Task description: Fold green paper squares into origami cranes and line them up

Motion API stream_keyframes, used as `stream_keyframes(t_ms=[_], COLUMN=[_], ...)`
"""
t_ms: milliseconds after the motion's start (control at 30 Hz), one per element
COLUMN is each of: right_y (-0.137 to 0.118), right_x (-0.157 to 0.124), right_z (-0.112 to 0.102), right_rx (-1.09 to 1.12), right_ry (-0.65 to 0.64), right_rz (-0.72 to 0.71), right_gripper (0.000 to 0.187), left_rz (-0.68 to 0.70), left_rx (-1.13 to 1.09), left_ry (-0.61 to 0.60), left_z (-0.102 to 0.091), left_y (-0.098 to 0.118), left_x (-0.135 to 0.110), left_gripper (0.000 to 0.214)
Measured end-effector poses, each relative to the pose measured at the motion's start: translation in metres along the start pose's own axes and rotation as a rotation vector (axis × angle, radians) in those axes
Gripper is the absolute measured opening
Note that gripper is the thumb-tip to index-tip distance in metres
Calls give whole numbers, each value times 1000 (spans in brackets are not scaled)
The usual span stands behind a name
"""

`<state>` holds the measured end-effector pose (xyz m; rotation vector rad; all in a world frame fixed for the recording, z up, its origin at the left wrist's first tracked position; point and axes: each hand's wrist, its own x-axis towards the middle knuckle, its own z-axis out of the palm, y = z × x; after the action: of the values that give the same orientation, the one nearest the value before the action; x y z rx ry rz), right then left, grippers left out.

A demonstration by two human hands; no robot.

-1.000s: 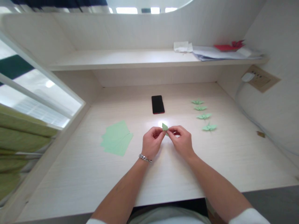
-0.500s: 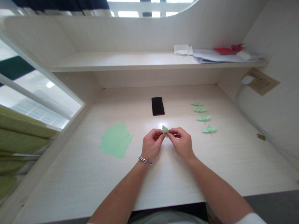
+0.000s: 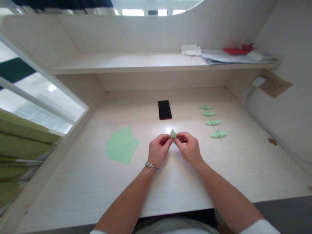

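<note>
Between my fingertips is a small piece of folded green paper [image 3: 173, 133], its pointed end facing away from me. My left hand [image 3: 159, 149] pinches it from the left, and my right hand [image 3: 188, 146] pinches it from the right. The thumbs nearly meet on the near side, and the fingers hide part of the paper. To the right, several folded green paper cranes [image 3: 218, 134] sit in a column. A fanned stack of green paper sheets [image 3: 122, 145] lies to the left of my hands.
A black phone [image 3: 165, 110] lies beyond my hands on the pale desk [image 3: 156, 188]. Above runs a shelf [image 3: 126, 61] bearing white papers [image 3: 219, 58] and a red paper item [image 3: 235, 51]. A cable [image 3: 258, 120] hangs from the wall socket [image 3: 273, 84] on the right.
Both hands keep their pinch on the folded paper. It has shifted very slightly, with its point now more upright in view. The whole view has tilted a little.
</note>
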<state>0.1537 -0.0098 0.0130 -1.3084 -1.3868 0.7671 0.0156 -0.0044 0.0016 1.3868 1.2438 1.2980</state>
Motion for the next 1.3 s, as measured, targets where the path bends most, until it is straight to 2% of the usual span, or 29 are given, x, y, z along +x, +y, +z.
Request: stream_keyframes(t_ms=[367,933,1133,1300], right_y=[0,4,6,9], right_x=[1,-1,2,7], right_z=[-3,-3,-3,-4], right_rx=[-71,-43,69,209], right_ry=[-23,-29,-36,-21], right_rz=[39,-38,42,145], right_gripper=[13,16,17,22], left_rz=[-14,57,188,208], left_rx=[60,138,177,152], left_ry=[-19,-19,-39,-77], left_z=[1,-1,0,0], left_y=[0,-3,-1,2], left_x=[-1,-2,-1,-2], left_gripper=[21,18,14,17])
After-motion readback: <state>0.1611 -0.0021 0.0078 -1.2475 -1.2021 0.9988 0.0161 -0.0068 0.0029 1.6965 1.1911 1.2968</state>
